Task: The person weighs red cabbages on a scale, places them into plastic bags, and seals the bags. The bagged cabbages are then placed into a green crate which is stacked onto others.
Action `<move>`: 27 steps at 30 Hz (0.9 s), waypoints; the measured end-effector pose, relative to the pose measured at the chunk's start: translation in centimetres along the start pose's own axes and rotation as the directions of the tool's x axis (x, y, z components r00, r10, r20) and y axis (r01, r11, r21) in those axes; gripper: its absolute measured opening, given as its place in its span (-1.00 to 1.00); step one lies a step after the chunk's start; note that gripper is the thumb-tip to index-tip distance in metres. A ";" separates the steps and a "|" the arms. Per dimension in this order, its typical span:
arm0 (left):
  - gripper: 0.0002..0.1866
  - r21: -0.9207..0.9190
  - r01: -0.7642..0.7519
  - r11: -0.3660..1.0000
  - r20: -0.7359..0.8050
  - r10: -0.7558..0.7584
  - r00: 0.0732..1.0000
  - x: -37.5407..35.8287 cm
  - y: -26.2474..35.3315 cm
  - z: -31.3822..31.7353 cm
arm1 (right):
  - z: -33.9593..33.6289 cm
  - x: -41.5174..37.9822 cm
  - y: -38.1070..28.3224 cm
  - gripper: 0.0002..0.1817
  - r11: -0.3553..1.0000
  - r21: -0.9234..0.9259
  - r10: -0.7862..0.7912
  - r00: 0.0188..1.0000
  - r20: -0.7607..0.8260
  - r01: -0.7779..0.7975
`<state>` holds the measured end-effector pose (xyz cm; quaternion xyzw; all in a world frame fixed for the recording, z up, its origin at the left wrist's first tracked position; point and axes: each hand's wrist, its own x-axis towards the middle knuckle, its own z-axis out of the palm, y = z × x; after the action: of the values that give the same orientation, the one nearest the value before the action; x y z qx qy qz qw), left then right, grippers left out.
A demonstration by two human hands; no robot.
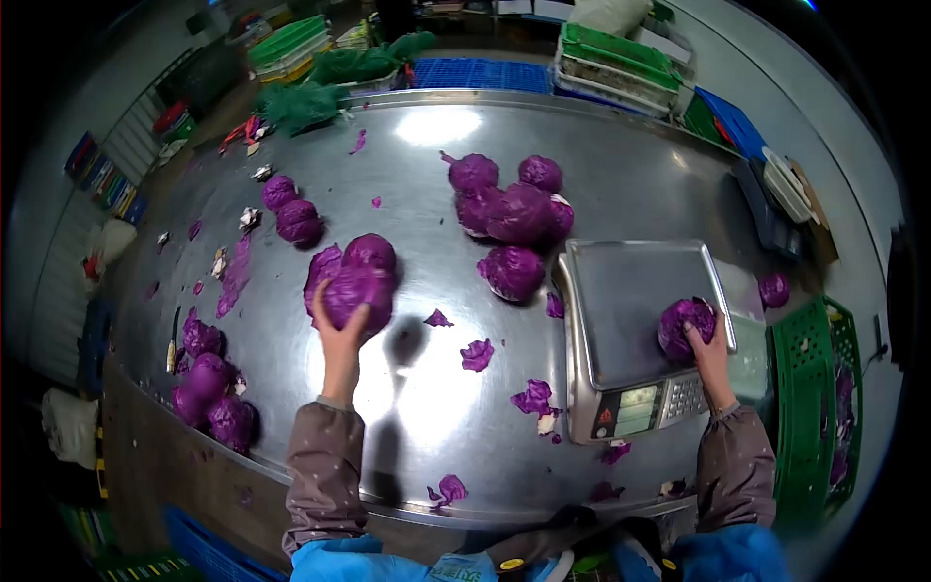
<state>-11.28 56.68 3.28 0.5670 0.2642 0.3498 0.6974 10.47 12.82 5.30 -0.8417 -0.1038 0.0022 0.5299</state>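
Observation:
My left hand (pixel 339 330) is wrapped round the lower side of a large red cabbage (pixel 359 291), slightly blurred, with other purple heads touching it behind. On the right, my right hand (pixel 710 347) grips a smaller red cabbage (pixel 683 325) at the right side of the scale's steel pan (pixel 640 281). The scale's display and keypad face me. Between the hands, loose purple leaves (pixel 477 355) lie on the metal table (pixel 427 388). What is under each held cabbage is hidden.
A group of red cabbages (pixel 519 213) sits beyond the scale, and another pile (pixel 231 422) near the left edge. A knife (pixel 173 344) lies beside that pile. A green crate (pixel 810 407) stands at the right. Stacked crates (pixel 616 68) and green netting (pixel 301 107) are behind.

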 end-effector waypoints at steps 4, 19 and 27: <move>-0.17 0.115 -0.169 0.979 0.410 0.108 0.906 -3.9 1.6 9.9 | -0.5 -1.0 -0.3 -0.27 0.989 -0.148 -0.035 0.999 -0.024 0.031; -0.16 0.173 -0.493 0.853 0.723 0.230 0.651 -9.0 -2.5 22.7 | -8.1 -4.0 2.1 -0.46 0.978 0.125 0.178 0.981 -0.073 -0.168; -0.52 0.281 -0.115 0.953 0.458 -0.028 0.889 -10.0 -1.3 16.4 | -9.0 -3.1 2.9 -0.47 0.980 0.118 0.166 0.986 -0.035 -0.161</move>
<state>-4.62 38.74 5.25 0.7385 0.1302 0.1781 0.6372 8.93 3.01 6.32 -0.8153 -0.0222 0.0329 0.5777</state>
